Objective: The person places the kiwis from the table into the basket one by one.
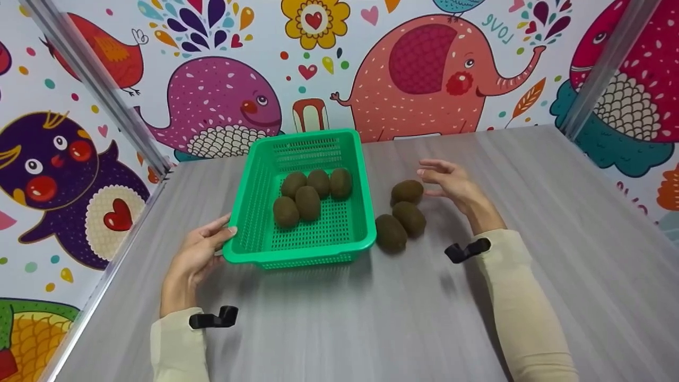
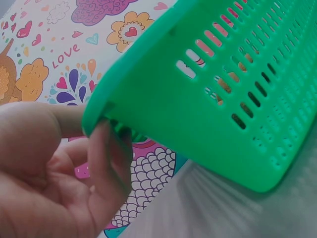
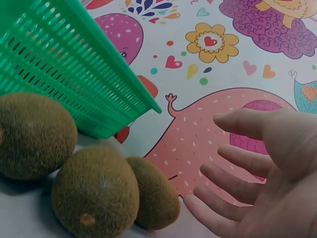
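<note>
A green plastic basket (image 1: 366, 212) stands on the table with several brown kiwis (image 1: 307, 203) lying on its bottom. At its left front corner my left hand (image 1: 199, 254) pinches the rim, thumb on top and fingers underneath; the left wrist view shows the fingers (image 2: 106, 168) below the rim. Outside the basket, along its right side, three kiwis (image 1: 408, 218) lie close together. My right hand (image 1: 451, 183) hovers beside the farthest kiwi (image 3: 153, 193), fingers spread and holding nothing. In the right wrist view a small gap shows between fingertips and that kiwi.
The grey wood-grain table (image 1: 414, 318) reaches back to a wall (image 1: 329, 69) printed with cartoon animals. Metal posts (image 1: 101, 79) stand at the left and right back corners. A black wrist mount (image 1: 467, 250) sits on each sleeve.
</note>
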`<control>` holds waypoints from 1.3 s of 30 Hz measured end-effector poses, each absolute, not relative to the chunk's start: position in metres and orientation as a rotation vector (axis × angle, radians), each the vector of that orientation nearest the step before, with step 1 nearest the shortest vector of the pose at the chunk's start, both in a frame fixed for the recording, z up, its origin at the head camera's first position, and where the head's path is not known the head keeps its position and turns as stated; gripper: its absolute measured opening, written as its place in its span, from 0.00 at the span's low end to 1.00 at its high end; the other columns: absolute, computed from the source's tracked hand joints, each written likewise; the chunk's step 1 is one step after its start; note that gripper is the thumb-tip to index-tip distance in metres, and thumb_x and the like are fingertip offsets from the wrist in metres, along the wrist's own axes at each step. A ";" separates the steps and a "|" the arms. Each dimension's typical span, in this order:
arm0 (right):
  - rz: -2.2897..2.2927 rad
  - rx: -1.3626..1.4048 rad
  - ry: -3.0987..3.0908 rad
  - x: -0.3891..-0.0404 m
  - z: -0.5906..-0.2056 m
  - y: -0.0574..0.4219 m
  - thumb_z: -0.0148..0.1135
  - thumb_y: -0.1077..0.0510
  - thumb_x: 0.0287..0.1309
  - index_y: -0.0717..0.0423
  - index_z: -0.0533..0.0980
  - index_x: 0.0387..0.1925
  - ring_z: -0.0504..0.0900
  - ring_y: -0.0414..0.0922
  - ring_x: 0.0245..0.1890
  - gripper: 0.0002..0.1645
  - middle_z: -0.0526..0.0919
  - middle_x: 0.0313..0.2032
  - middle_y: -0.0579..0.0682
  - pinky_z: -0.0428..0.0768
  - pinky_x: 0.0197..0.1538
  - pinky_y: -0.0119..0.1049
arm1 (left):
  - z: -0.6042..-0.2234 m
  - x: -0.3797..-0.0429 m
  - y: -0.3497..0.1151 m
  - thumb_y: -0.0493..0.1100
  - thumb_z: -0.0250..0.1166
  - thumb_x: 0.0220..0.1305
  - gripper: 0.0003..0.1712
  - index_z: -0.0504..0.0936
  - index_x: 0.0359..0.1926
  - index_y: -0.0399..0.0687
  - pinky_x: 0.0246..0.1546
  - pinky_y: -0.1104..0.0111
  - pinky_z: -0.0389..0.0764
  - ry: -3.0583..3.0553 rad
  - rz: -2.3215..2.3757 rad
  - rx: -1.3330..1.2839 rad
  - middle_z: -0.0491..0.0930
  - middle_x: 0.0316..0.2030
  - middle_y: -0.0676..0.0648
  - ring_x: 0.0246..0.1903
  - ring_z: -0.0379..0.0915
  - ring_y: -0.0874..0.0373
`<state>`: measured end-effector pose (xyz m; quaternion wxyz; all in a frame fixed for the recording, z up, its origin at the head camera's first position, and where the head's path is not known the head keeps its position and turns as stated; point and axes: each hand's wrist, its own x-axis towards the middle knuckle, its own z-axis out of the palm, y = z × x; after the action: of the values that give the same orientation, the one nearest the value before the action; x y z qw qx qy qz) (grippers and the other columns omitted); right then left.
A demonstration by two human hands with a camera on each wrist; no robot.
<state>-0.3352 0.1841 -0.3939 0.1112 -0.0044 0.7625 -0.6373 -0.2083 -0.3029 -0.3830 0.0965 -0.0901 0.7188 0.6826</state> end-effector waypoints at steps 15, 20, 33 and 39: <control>-1.763 0.027 2.302 -0.347 -0.413 0.176 0.63 0.48 0.68 0.54 0.64 0.73 0.71 0.54 0.68 0.37 0.70 0.69 0.57 0.76 0.67 0.50 | -0.383 -0.207 -0.306 0.43 0.59 0.74 0.36 0.57 0.78 0.48 0.29 0.74 0.83 2.176 2.000 -0.287 0.83 0.42 0.60 0.34 0.82 0.67; -1.736 0.042 2.289 -0.350 -0.419 0.171 0.63 0.48 0.68 0.54 0.62 0.74 0.71 0.52 0.65 0.39 0.67 0.71 0.56 0.77 0.64 0.47 | -0.382 -0.207 -0.306 0.43 0.59 0.74 0.36 0.57 0.78 0.48 0.29 0.74 0.83 2.165 2.001 -0.288 0.83 0.41 0.60 0.34 0.82 0.67; -1.624 0.037 2.321 -0.352 -0.427 0.170 0.65 0.46 0.65 0.54 0.59 0.76 0.72 0.51 0.59 0.44 0.67 0.71 0.58 0.79 0.59 0.39 | -0.384 -0.207 -0.303 0.43 0.59 0.74 0.36 0.57 0.78 0.46 0.31 0.73 0.84 2.156 2.008 -0.270 0.84 0.41 0.58 0.34 0.83 0.66; -1.550 0.053 2.343 -0.352 -0.428 0.170 0.66 0.45 0.65 0.55 0.59 0.76 0.73 0.47 0.52 0.45 0.68 0.68 0.58 0.79 0.49 0.31 | -0.384 -0.208 -0.302 0.41 0.58 0.75 0.36 0.55 0.78 0.45 0.31 0.73 0.85 2.129 2.029 -0.256 0.84 0.40 0.57 0.34 0.83 0.66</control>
<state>-0.3521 0.1704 -0.4277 0.1650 0.0185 0.8224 -0.5441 -0.2079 -0.3023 -0.3843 0.0945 -0.0863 0.7181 0.6841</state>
